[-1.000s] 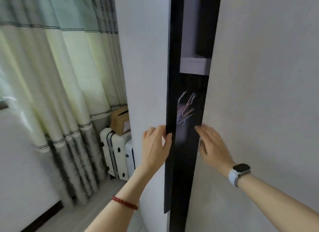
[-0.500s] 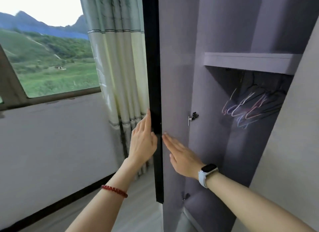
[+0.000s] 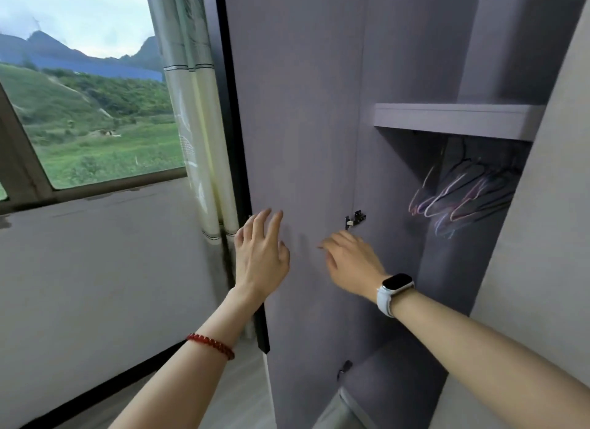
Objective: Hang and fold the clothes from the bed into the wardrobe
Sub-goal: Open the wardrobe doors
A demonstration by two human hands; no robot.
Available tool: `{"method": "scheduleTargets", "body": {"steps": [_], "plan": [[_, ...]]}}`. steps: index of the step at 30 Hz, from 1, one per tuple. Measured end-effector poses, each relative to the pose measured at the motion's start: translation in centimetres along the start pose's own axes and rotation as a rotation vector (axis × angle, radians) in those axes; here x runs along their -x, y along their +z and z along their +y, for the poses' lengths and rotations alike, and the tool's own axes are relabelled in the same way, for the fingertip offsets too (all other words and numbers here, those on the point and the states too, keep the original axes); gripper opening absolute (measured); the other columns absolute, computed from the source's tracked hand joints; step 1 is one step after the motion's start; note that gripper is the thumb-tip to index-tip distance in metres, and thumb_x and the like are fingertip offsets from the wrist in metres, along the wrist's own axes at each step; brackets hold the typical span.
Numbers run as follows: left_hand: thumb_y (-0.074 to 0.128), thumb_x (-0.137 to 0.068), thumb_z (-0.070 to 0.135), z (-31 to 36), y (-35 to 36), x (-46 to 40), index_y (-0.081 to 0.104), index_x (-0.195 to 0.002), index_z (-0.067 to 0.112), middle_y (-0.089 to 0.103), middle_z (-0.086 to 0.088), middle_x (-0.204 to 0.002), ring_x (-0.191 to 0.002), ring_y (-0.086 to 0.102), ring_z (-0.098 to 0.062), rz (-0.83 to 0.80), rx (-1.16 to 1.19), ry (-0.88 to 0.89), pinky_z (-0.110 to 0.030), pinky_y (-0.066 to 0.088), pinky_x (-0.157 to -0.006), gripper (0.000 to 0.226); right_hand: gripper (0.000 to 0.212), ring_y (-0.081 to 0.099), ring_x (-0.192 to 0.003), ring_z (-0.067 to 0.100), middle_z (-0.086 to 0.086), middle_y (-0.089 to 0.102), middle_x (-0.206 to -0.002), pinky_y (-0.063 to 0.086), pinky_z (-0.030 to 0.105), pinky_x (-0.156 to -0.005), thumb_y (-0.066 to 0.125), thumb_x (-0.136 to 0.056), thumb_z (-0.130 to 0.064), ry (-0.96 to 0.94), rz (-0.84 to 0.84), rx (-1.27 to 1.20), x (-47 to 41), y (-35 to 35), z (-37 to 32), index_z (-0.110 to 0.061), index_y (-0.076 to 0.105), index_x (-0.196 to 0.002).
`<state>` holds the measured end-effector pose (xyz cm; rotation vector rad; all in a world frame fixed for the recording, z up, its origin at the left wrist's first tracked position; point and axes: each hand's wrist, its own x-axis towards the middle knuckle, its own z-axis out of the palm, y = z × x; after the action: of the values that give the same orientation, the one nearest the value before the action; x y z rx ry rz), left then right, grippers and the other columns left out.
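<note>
Both hands are up against the inner face of the tall grey-lilac wardrobe door [image 3: 303, 141], which stands swung out to the left. In the head view, the left hand [image 3: 260, 256], on the arm with a red bead bracelet [image 3: 210, 345], has its fingers straight and spread near the door's dark outer edge, holding nothing. The right hand [image 3: 351, 262], with a white-strapped smartwatch [image 3: 394, 289] on its wrist, is blurred; its fingers look loosely extended and empty, near the small metal hinge [image 3: 355, 219].

Inside the wardrobe on the right, under a pale grey shelf [image 3: 456, 120], a bunch of thin pastel wire hangers [image 3: 459, 201] hangs in shadow. No bed or clothes show here.

This looks like the opening step: getting the wardrobe open before any garment is handled. Next would be turning toward the bed to fetch clothes, or taking down a hanger first.
</note>
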<state>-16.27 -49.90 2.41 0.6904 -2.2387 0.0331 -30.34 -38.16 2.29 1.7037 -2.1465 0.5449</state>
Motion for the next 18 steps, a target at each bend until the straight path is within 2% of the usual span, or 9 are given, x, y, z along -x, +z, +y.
{"method": "scheduleTargets", "body": {"steps": [2, 4, 6, 8, 10, 12, 14, 18], "plan": [[0.046, -0.082, 0.017, 1.5, 0.9, -0.1, 0.057, -0.121, 0.007, 0.056, -0.013, -0.124, -0.111, 0.055, -0.035, -0.03, 0.114, 0.002, -0.045, 0.042, -0.09, 0.042, 0.035, 0.063, -0.089, 0.028, 0.007, 0.068, -0.088, 0.049, 0.036, -0.072, 0.039, -0.079, -0.016, 0.04, 0.109, 0.029, 1.5, -1.1, 1.3, -0.007, 0.07, -0.094], [0.051, -0.085, 0.012, 4.0, 2.5, -0.7, 0.061, -0.116, 0.005, 0.055, -0.012, -0.124, -0.109, 0.055, -0.033, -0.059, 0.232, 0.017, -0.043, 0.043, -0.088, 0.033, 0.038, 0.065, -0.077, 0.025, 0.002, 0.068, -0.078, 0.051, 0.033, -0.062, 0.035, -0.075, -0.02, 0.105, 0.142, 0.111, 3.6, -2.7, 3.5, -0.01, 0.071, -0.084], [0.051, -0.086, 0.009, 7.2, 4.0, -1.7, 0.063, -0.111, 0.004, 0.056, -0.011, -0.12, -0.107, 0.056, -0.032, -0.07, 0.331, 0.067, -0.039, 0.045, -0.084, 0.028, 0.034, 0.065, -0.08, 0.023, 0.001, 0.068, -0.081, 0.052, 0.034, -0.064, 0.039, -0.075, -0.02, 0.161, 0.141, 0.193, 5.7, -4.6, 5.8, -0.012, 0.071, -0.083], [0.054, -0.086, 0.006, 11.3, 5.5, -3.1, 0.063, -0.11, 0.003, 0.057, -0.011, -0.119, -0.107, 0.056, -0.031, -0.102, 0.429, 0.143, -0.037, 0.046, -0.082, 0.026, 0.02, 0.065, -0.088, 0.024, 0.002, 0.068, -0.088, 0.052, 0.036, -0.07, 0.057, -0.072, -0.015, 0.252, 0.158, 0.304, 8.3, -6.4, 8.4, -0.012, 0.07, -0.087], [0.055, -0.085, 0.006, 14.2, 6.6, -4.0, 0.061, -0.115, 0.004, 0.055, -0.011, -0.122, -0.108, 0.054, -0.03, -0.134, 0.488, 0.198, -0.038, 0.046, -0.082, 0.03, 0.026, 0.065, -0.093, 0.027, 0.006, 0.068, -0.095, 0.053, 0.039, -0.075, 0.07, -0.067, -0.012, 0.345, 0.149, 0.344, 9.8, -7.7, 9.8, -0.012, 0.07, -0.093], [0.053, -0.086, 0.007, 17.8, 8.1, -5.2, 0.056, -0.121, 0.006, 0.052, -0.009, -0.126, -0.112, 0.053, -0.028, -0.175, 0.577, 0.276, -0.038, 0.046, -0.084, 0.035, 0.028, 0.064, -0.097, 0.029, 0.007, 0.067, -0.1, 0.053, 0.041, -0.079, 0.057, -0.073, -0.015, 0.467, 0.145, 0.414, 11.7, -9.1, 11.1, -0.012, 0.068, -0.098], [0.051, -0.089, 0.009, 21.3, 9.4, -6.7, 0.05, -0.129, 0.008, 0.049, -0.008, -0.131, -0.117, 0.05, -0.026, -0.228, 0.694, 0.337, -0.036, 0.045, -0.088, 0.041, 0.04, 0.061, -0.103, 0.03, 0.007, 0.065, -0.106, 0.051, 0.042, -0.084, 0.041, -0.074, -0.019, 0.567, 0.131, 0.468, 13.0, -10.5, 12.1, -0.012, 0.066, -0.104], [0.053, -0.091, 0.018, 27.9, 11.4, -10.5, 0.017, -0.148, 0.009, 0.026, -0.009, -0.152, -0.139, 0.026, -0.024, -0.422, 0.933, 0.367, -0.035, 0.027, -0.112, 0.068, 0.049, 0.059, -0.111, 0.032, 0.011, 0.062, -0.118, 0.051, 0.045, -0.088, 0.054, -0.066, -0.014, 0.78, 0.139, 0.561, 14.3, -13.3, 14.0, -0.011, 0.062, -0.114]]}}
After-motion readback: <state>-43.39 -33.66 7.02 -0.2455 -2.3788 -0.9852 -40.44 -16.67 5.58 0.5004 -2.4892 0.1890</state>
